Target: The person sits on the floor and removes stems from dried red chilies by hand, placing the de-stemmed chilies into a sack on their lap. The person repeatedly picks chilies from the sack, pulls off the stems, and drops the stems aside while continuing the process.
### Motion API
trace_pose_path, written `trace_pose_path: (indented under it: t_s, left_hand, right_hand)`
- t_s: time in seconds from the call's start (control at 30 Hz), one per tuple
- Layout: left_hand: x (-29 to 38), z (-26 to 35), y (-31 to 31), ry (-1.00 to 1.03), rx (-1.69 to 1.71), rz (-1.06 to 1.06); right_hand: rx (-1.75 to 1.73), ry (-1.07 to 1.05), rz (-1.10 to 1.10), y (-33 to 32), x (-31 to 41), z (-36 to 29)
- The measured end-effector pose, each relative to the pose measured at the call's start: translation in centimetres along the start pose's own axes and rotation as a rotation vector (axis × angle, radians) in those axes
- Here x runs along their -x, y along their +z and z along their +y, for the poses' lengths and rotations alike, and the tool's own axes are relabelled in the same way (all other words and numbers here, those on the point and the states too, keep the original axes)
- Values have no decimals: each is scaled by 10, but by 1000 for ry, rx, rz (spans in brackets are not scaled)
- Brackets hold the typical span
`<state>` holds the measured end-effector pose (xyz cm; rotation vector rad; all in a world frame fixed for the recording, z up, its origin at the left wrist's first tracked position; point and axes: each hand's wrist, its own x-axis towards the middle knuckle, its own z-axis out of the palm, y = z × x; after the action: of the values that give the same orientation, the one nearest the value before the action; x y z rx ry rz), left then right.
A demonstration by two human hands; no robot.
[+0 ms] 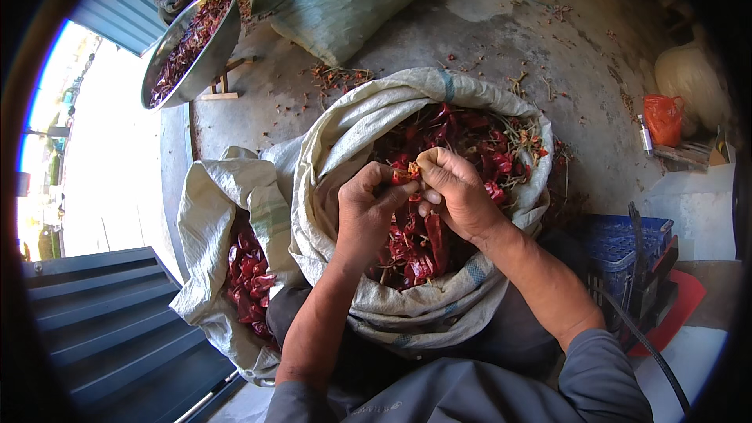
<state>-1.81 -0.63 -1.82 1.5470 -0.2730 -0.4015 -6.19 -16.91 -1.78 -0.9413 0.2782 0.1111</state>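
Both hands meet above a large white woven sack (335, 123) with a rolled-down rim, filled with dried red chili peppers (423, 264). My left hand (369, 200) pinches a red dried chili (400, 177) between thumb and forefinger. At the chili's orange, torn-looking end (414, 170), my right hand (461, 191) grips with thumb and forefinger, its other fingers curled below. Pale stems and caps (526, 138) lie on the chilies at the sack's far right. A second woven sack (205, 205), to the left, holds glossy red chili pieces (247, 282).
At the far left a metal basin (226, 47) of chilies rests on a wooden stand (220, 94), beside another person's gloved hand (170, 3). A greenish full sack (352, 6) lies beyond. Stems litter the concrete floor (587, 59). A blue plastic crate (628, 241) stands right; a red bag (662, 120) sits behind.
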Motion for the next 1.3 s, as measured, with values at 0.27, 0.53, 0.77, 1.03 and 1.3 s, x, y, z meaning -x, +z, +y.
trace_pose_path:
  t_s: [0.27, 0.53, 0.77, 1.03, 1.3]
  left_hand:
    - [1, 16, 3, -118, -119, -90]
    - [5, 12, -5, -199, -33, -164]
    - [-2, 14, -6, -278, 327, 47]
    - [-10, 22, -20, -332, 99, -16]
    - [-14, 11, -33, -192, -95, 47]
  right_hand:
    - [751, -436, -40, -9, -8, -10]
    - [-66, -338, 375, -32, -42, -56]
    - [1414, 125, 586, -68, -97, -23]
    - [1473, 20, 371, -87, -120, 11]
    - [1306, 9, -122, -51, -39, -21]
